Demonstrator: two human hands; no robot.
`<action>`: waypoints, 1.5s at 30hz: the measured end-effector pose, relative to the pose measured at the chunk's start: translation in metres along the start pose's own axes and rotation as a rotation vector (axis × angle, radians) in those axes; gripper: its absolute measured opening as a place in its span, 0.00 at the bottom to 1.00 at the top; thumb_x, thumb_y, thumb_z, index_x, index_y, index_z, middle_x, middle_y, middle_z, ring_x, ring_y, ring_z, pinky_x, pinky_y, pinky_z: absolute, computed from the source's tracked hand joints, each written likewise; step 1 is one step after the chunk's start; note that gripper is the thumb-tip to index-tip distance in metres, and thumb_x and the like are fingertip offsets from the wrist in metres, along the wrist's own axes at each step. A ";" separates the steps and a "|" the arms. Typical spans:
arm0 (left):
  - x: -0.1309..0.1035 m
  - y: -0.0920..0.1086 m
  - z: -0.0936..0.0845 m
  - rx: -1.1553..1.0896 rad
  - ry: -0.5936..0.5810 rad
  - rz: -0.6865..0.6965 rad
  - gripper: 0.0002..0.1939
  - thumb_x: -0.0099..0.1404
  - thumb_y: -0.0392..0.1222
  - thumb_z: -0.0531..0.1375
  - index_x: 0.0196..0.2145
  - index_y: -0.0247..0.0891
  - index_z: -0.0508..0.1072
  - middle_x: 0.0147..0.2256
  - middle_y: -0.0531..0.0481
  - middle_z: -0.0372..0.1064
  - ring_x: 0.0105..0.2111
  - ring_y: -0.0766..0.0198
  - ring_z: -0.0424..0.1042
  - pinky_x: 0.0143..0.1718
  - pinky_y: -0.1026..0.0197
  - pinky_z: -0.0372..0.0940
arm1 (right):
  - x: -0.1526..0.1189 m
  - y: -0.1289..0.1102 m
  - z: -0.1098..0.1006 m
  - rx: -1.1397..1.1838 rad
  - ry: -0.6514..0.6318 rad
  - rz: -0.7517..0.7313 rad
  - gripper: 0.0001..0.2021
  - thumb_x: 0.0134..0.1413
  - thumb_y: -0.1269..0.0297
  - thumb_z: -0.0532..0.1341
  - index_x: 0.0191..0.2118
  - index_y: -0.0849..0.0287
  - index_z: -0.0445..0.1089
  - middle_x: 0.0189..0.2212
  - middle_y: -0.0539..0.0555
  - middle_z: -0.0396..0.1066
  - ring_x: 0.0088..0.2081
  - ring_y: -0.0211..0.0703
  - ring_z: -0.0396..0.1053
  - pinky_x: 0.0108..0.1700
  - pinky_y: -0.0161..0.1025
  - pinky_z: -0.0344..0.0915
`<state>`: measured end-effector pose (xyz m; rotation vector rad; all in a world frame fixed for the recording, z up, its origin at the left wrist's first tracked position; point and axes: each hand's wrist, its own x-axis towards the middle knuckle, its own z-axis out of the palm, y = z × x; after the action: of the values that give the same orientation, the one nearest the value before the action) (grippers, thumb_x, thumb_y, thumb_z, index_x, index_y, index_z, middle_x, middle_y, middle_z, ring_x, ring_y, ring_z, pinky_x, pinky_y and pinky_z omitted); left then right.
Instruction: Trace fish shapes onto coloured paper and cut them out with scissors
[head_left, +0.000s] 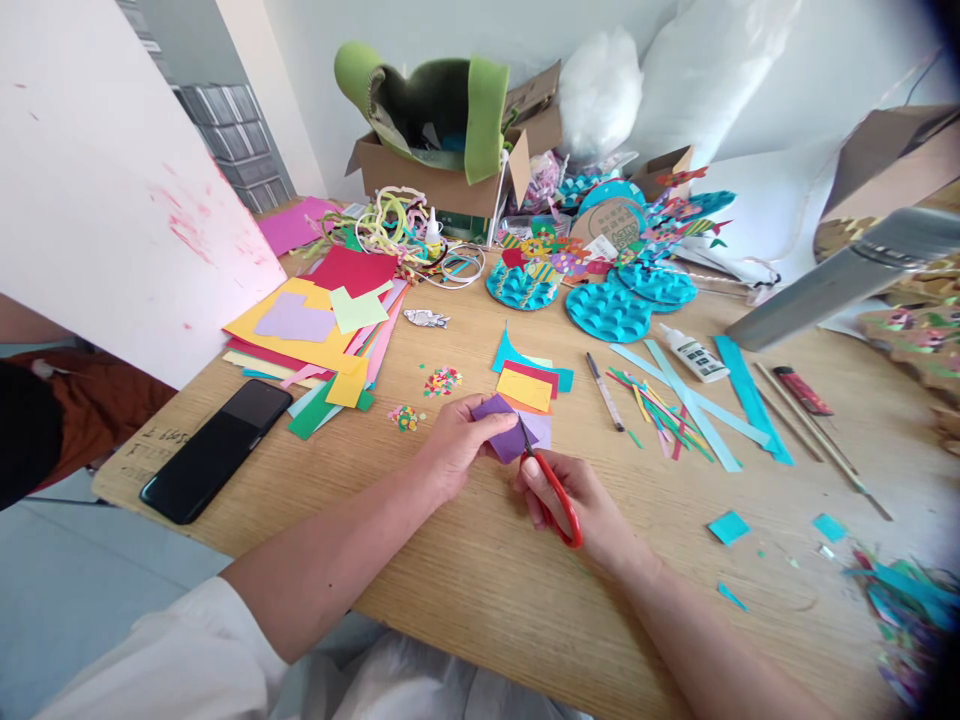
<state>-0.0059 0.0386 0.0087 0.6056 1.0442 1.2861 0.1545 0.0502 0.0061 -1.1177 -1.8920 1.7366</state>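
Near the middle of the table, my left hand pinches a small dark purple paper between thumb and fingers. My right hand is wrapped round the red handles of a pair of scissors. The dark blades point up and away, against the purple paper at its right part. Just beyond lie stacked paper pieces, with a yellow piece on top and a light purple one partly under the held paper. Small piles of colourful paper bits sit to the left of these pieces.
A black phone and a stack of coloured paper lie left. To the right are a pen, paper strips, a glue bottle, sticks and a grey cylinder. Blue crafts and boxes stand behind. A person's leg shows far left.
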 end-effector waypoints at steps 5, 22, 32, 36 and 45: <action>0.000 0.000 0.000 -0.002 0.022 -0.026 0.13 0.47 0.43 0.68 0.28 0.34 0.73 0.26 0.50 0.71 0.26 0.66 0.69 0.29 0.63 0.63 | -0.001 -0.002 0.000 0.056 -0.005 0.021 0.28 0.54 0.35 0.54 0.26 0.59 0.62 0.14 0.47 0.62 0.16 0.33 0.56 0.21 0.33 0.50; 0.002 -0.003 -0.004 -0.064 -0.068 -0.119 0.14 0.44 0.41 0.71 0.27 0.33 0.75 0.27 0.49 0.73 0.25 0.67 0.70 0.27 0.64 0.63 | -0.004 -0.002 -0.001 0.236 -0.030 0.085 0.29 0.53 0.33 0.54 0.29 0.60 0.65 0.13 0.47 0.62 0.12 0.29 0.51 0.15 0.30 0.45; 0.002 -0.002 -0.002 -0.008 -0.039 -0.104 0.12 0.47 0.43 0.69 0.24 0.33 0.73 0.23 0.52 0.69 0.22 0.69 0.65 0.24 0.65 0.59 | -0.003 -0.002 -0.001 0.235 -0.047 0.090 0.29 0.53 0.34 0.54 0.28 0.60 0.65 0.13 0.47 0.61 0.12 0.29 0.51 0.14 0.30 0.44; 0.002 -0.003 -0.002 0.009 -0.041 -0.110 0.12 0.46 0.43 0.69 0.24 0.32 0.72 0.22 0.51 0.70 0.21 0.70 0.65 0.23 0.64 0.58 | -0.003 -0.001 -0.002 0.249 -0.057 0.086 0.29 0.53 0.34 0.54 0.29 0.61 0.65 0.14 0.47 0.62 0.13 0.29 0.52 0.14 0.30 0.44; 0.002 -0.002 -0.002 -0.004 -0.079 -0.108 0.11 0.46 0.42 0.68 0.23 0.33 0.72 0.22 0.51 0.70 0.21 0.70 0.65 0.25 0.64 0.58 | -0.002 0.002 -0.002 0.231 -0.066 0.085 0.28 0.55 0.35 0.53 0.32 0.61 0.65 0.15 0.47 0.63 0.14 0.29 0.55 0.15 0.29 0.49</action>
<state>-0.0068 0.0395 0.0053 0.5847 0.9957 1.1607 0.1579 0.0496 0.0051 -1.0785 -1.6483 2.0021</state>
